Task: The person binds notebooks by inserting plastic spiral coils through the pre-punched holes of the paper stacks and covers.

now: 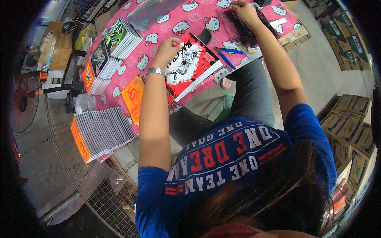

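My left hand [170, 48], with a metal watch on its wrist, is closed at the upper left edge of a notebook [187, 65]. The notebook's cover is red, black and white; a white strip of pages shows along its lower right side, and it lies at the table's near edge. My right hand [245, 14] reaches to the far right, its fingers pinched at a pile of black spiral binding coils [234, 29]. Blue-handled pliers [228, 55] lie between the notebook and the coils. A dark roundish object [204, 37] sits just beyond the notebook, partly covered.
Stacks of notebooks [123, 37] line the table's left side, with orange-covered ones [133, 97] and a long spiral-bound row [105, 131] nearer me. The pink patterned tablecloth [152, 25] covers the table. A fan [24, 101] stands at left; cartons [349, 119] are piled at right.
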{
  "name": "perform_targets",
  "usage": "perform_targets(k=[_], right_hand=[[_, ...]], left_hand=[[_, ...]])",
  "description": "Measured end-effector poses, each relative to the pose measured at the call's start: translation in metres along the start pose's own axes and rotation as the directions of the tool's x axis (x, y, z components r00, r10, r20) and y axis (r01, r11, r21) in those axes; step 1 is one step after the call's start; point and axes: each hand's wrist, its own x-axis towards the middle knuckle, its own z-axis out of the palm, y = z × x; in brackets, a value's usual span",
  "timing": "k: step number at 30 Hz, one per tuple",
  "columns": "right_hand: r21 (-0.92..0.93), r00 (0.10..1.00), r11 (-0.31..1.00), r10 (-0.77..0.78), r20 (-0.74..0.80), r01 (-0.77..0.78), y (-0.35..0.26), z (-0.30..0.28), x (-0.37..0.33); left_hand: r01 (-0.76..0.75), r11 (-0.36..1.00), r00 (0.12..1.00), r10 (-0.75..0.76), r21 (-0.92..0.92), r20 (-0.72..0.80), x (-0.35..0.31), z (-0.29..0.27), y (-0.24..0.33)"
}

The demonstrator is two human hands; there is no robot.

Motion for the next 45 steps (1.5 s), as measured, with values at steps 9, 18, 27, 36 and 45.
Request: perform_targets(k=[9,18,27,36,45], right_hand=[[0.535,0.939,0.792,0.135,0.317,-0.294,-0.079,-0.061,-0.079],[0.748,0.924,0.572,0.048,0.378,-0.336,-0.11,-0.059,-0.158],[0.703,0.892,0.709,-0.279,0.357,-0.06,-0.177,0.014,-0.226],[0.566,0.771,0.817,-0.43,0.47,0.111,-0.181,-0.047,-0.18],[0.399,0.661,0.672,-0.726,0.191,0.623,-0.182,-0.039,-0.145]], left_hand=[[-0.013,0.992,0.996,0.024,0.124,-0.086,-0.006,-0.05,-0.01],[-0.307,0.795,0.915,0.397,0.523,-0.067,-0.111,-0.072,0.091],[-0.234,0.757,0.881,0.43,0.61,-0.196,-0.123,-0.046,0.09],[-0.438,0.777,0.823,0.549,0.451,-0.147,-0.121,-0.049,0.089],[-0.47,0.777,0.796,0.578,0.419,-0.18,-0.114,-0.05,0.093]])
